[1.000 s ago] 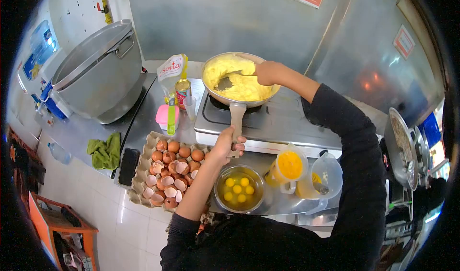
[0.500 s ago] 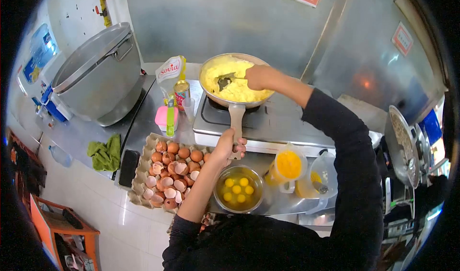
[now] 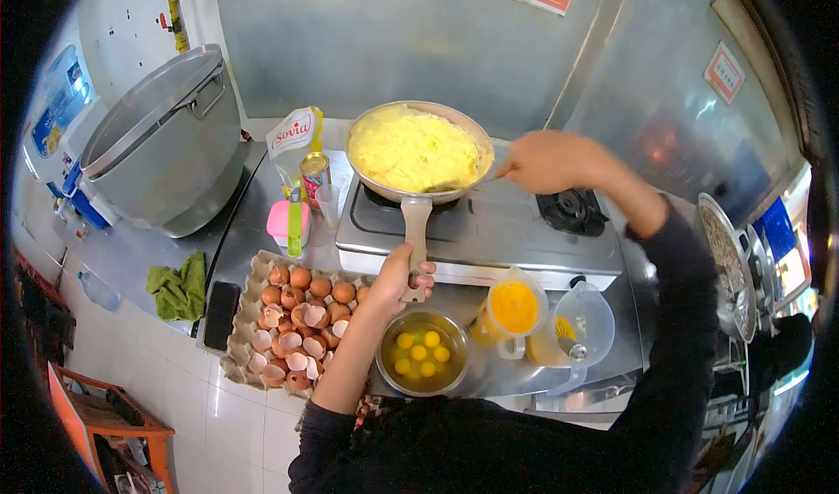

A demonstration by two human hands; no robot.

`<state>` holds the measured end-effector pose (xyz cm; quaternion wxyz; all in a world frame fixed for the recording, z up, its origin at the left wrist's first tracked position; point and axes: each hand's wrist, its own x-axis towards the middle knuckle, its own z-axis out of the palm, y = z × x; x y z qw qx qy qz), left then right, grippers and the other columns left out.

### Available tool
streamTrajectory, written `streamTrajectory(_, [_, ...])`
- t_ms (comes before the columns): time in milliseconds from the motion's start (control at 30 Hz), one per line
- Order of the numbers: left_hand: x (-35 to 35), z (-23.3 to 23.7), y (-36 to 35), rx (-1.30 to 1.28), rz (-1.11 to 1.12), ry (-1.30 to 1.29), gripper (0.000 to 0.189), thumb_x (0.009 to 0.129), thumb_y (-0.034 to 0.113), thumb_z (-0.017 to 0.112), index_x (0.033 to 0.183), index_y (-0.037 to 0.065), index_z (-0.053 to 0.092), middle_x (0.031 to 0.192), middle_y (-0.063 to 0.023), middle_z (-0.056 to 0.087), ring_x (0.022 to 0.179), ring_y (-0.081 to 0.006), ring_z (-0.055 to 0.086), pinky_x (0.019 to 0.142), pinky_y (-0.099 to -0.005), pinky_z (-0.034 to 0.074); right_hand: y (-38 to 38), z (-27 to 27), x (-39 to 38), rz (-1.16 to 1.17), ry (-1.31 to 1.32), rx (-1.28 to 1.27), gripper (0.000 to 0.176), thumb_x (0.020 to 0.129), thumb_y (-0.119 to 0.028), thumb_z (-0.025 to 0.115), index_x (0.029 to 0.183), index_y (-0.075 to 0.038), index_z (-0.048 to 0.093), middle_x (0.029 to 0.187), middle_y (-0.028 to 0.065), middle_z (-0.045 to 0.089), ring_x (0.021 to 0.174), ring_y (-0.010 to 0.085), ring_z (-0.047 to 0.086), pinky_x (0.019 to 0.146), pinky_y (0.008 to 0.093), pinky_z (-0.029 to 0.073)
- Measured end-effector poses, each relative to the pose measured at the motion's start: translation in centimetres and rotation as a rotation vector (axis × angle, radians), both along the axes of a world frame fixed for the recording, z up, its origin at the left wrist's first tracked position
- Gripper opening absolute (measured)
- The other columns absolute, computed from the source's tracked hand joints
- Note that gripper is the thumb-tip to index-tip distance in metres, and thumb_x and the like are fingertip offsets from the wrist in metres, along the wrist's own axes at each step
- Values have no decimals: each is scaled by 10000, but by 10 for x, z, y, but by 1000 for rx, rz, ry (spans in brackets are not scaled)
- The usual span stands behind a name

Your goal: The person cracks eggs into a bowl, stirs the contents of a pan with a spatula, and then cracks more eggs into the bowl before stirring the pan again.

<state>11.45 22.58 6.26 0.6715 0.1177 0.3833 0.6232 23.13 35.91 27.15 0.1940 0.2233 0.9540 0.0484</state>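
My left hand (image 3: 399,275) is wrapped around the pale handle of a frying pan (image 3: 417,219) on the stove. Soft yellow scrambled egg (image 3: 415,149) fills the pan. Off the pan's right side, my right hand (image 3: 551,160) grips a spatula (image 3: 447,186), whose head is partly sunk in the egg at the near right rim. Below the pan handle sits a metal bowl (image 3: 385,373) of raw eggs with several whole yolks. Right of it stand a jug of beaten egg (image 3: 514,309) and a clear jug (image 3: 592,323) with some yellow liquid.
An egg tray (image 3: 240,354) of brown eggs and broken shells lies at left. Behind it are a pink-lidded tub (image 3: 281,223), a can (image 3: 315,175) and a Sovia pouch (image 3: 293,135). A large pot (image 3: 166,153), green cloth (image 3: 177,286) and phone (image 3: 220,315) are farther left.
My right hand has moved right, from over the pan to beyond its rim, bringing the spatula from the egg's middle to the near right edge. My left hand stays on the handle.
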Motion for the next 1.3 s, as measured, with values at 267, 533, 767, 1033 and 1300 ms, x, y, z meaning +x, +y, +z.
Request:
streamTrajectory(267, [-2, -2, 0, 6, -17, 47, 212, 844, 305, 241, 884, 104, 294, 575, 14, 384, 428, -75, 335, 416, -244, 364, 91, -47, -74, -86, 299, 155, 242, 648, -154, 501, 857, -104, 613, 699, 149, 583, 648, 289, 560, 544, 356, 434])
streamTrajectory(533, [-1, 0, -1, 12, -9, -27, 214, 845, 314, 245, 909, 115, 294, 570, 24, 373, 427, -67, 332, 417, -244, 363, 42, 52, -47, -131, -235, 69, 261, 640, -204, 516, 866, -131, 624, 658, 91, 601, 512, 199, 498, 469, 335, 400])
streamTrajectory(767, [-1, -2, -1, 37, -30, 26, 205, 841, 310, 247, 904, 120, 290, 570, 26, 373, 430, -67, 335, 426, -244, 366, 98, -31, -70, 49, 93, 192, 239, 631, -213, 532, 835, -135, 628, 642, 75, 598, 492, 200, 477, 471, 336, 397])
streamTrajectory(1033, [5, 0, -1, 38, 17, -22, 197, 839, 344, 275, 837, 150, 306, 569, 50, 354, 411, -52, 308, 398, -224, 331, 34, 51, -91, -60, -288, 432, 193, 602, -233, 582, 757, -136, 643, 649, 82, 596, 579, 191, 552, 520, 310, 420])
streamTrajectory(1300, [9, -1, -2, 69, 75, 10, 185, 839, 333, 280, 851, 150, 303, 577, 45, 370, 419, -55, 312, 409, -231, 335, 31, -50, -95, 27, -51, 592, 166, 630, -174, 570, 769, -108, 634, 791, 61, 606, 726, 199, 580, 575, 312, 451])
